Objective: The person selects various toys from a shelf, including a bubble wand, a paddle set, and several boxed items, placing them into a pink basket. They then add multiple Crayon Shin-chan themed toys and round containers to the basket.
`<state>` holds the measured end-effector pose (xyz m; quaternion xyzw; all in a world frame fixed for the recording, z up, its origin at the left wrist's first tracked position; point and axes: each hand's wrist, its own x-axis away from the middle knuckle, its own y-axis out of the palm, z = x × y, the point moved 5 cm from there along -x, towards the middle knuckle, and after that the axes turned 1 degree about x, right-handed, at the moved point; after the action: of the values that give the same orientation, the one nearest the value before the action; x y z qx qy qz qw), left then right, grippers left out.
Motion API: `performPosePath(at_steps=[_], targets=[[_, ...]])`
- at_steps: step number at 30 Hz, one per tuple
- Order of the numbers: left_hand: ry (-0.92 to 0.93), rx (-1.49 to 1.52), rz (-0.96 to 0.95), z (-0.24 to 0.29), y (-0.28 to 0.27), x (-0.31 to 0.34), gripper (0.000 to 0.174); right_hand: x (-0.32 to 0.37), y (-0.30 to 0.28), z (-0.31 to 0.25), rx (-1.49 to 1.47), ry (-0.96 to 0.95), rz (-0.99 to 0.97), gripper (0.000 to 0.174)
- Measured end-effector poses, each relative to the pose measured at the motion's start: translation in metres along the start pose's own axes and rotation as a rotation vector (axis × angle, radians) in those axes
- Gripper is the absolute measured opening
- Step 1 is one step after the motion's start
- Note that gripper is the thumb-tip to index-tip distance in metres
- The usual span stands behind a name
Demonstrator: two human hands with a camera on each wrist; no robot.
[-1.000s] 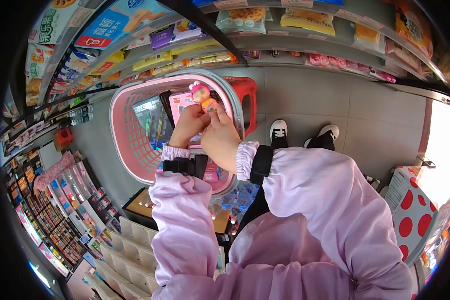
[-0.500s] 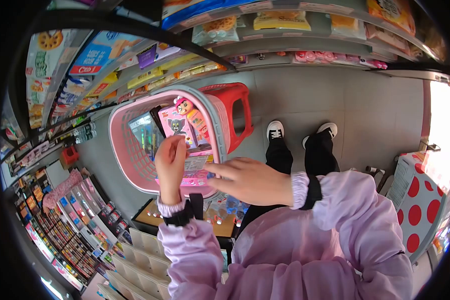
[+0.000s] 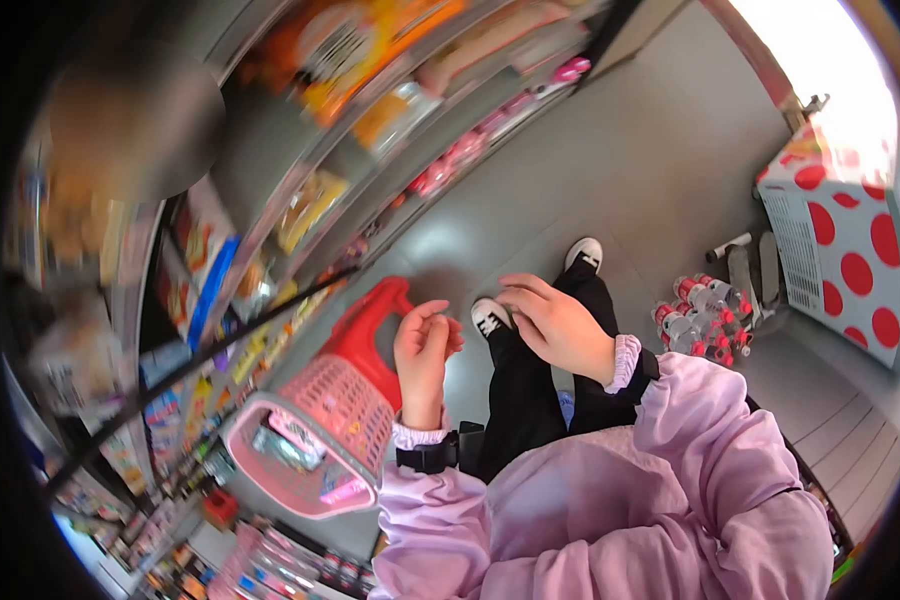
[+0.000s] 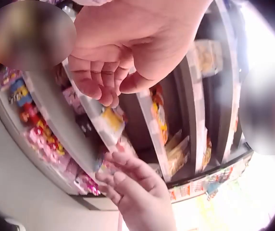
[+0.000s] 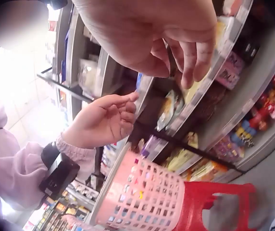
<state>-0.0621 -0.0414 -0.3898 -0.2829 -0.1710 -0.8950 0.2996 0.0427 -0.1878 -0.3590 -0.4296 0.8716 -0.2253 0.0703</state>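
Note:
Both hands are empty, held in the air in front of the body with loosely bent fingers. My left hand (image 3: pixel 425 365) is beside the red stool (image 3: pixel 365 325), palm turned inward. To its right, over the legs and shoes, my right hand (image 3: pixel 560 330) faces it with a gap between them. The pink plastic basket (image 3: pixel 345 405) stands on the stool, left of both hands. Through its mouth some packaged goods (image 3: pixel 290 445) show; the rest of its contents is hidden. In the right wrist view, the basket's lattice wall (image 5: pixel 147 192) is below the left hand (image 5: pixel 101 122).
Shelves of packaged snacks (image 3: pixel 310 210) run along the left and far side, with pink items (image 3: pixel 460 160) on the lowest one. At right are bottle packs (image 3: pixel 705 315) on the floor and a white box with red dots (image 3: pixel 845 255). Grey floor (image 3: pixel 650 160) lies ahead.
The hands first held a pink-haired doll-shaped item over the basket, then let go of it inside. Since then they have drawn away from the basket, and the head view has turned right.

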Motion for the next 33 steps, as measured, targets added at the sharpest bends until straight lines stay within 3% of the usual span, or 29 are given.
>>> performPosePath(at_steps=[7, 13, 19, 28, 33], targets=[[-0.103, -0.091, -0.187, -0.023, 0.141, -0.079, 0.019, 0.015, -0.113, 0.075, 0.0, 0.148, 0.21, 0.026], [-0.174, -0.165, -0.232, -0.055, 0.218, -0.135, 0.021, 0.008, -0.155, 0.158, 0.035, 0.222, 0.36, 0.026], [-0.256, -0.239, -0.186, -0.07, 0.252, -0.186, 0.021, -0.008, -0.174, 0.209, -0.001, 0.325, 0.479, 0.025], [-0.278, -0.417, -0.24, -0.094, 0.271, -0.285, 0.02, -0.045, -0.162, 0.293, -0.027, 0.458, 0.495, 0.026], [-0.281, -0.52, -0.248, -0.122, 0.274, -0.358, 0.029, -0.07, -0.149, 0.354, -0.041, 0.533, 0.493, 0.027]])
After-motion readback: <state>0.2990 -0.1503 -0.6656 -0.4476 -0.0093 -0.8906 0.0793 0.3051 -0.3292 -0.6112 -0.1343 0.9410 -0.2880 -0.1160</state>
